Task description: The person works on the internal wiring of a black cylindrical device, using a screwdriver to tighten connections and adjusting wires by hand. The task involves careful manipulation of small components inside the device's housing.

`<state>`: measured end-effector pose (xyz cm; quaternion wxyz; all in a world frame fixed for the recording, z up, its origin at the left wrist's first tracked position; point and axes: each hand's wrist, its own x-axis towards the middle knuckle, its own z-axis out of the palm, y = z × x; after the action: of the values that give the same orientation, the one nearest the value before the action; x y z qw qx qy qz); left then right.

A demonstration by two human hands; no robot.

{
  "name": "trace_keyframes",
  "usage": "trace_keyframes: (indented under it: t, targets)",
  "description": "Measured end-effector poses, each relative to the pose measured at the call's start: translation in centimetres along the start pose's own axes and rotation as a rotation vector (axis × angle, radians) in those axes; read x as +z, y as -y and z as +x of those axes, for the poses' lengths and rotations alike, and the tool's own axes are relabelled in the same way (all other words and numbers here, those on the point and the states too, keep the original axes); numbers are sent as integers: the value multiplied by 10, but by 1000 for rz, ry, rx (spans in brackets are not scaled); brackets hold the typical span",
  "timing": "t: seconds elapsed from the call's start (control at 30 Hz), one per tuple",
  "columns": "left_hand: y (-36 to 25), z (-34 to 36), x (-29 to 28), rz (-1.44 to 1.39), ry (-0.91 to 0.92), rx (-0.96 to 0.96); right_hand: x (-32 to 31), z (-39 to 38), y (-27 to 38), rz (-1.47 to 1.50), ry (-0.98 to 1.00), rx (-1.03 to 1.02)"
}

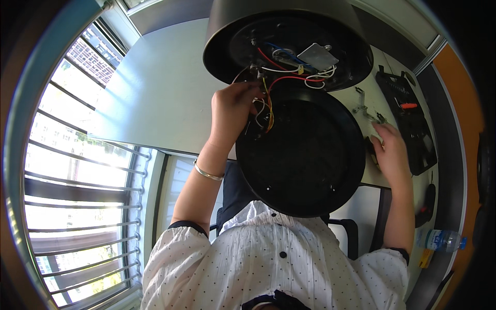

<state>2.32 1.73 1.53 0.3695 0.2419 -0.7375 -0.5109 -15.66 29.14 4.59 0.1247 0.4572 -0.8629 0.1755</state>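
A large dark round appliance housing (289,18) lies with its open underside facing me. Inside it are red, blue and white wires and a square metal plate (317,57). Below it, a round black cover (305,155) tilts toward my lap, joined to the housing by yellow and red wires (270,116). My left hand (231,106) is closed at the gap between the two, its fingertips among the wires; what they pinch is hidden. On the right, my right hand (391,152) has thumb and fingers apart, with fingertips near small metal parts (365,110).
A black tool case (408,124) with a red-handled tool (408,105) lies on the white table (160,88) at right. Farther down that side is a clear plastic bottle (445,241). Barred windows (82,170) line the left; an orange panel (460,93) stands at right.
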Motion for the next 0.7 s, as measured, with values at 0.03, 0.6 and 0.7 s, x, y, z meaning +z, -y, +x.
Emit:
trace_keyframes:
  t: [0.03,0.6,0.7]
  targets:
    - [2,-3,-2,6,-18,29,-6,3,9,20,-43,19]
    - [1,-57,-9,110,-174,477,47,67,150,750,455,-499]
    - [-1,-59,-15,35,-134,529,60,64,152,755,465,-443]
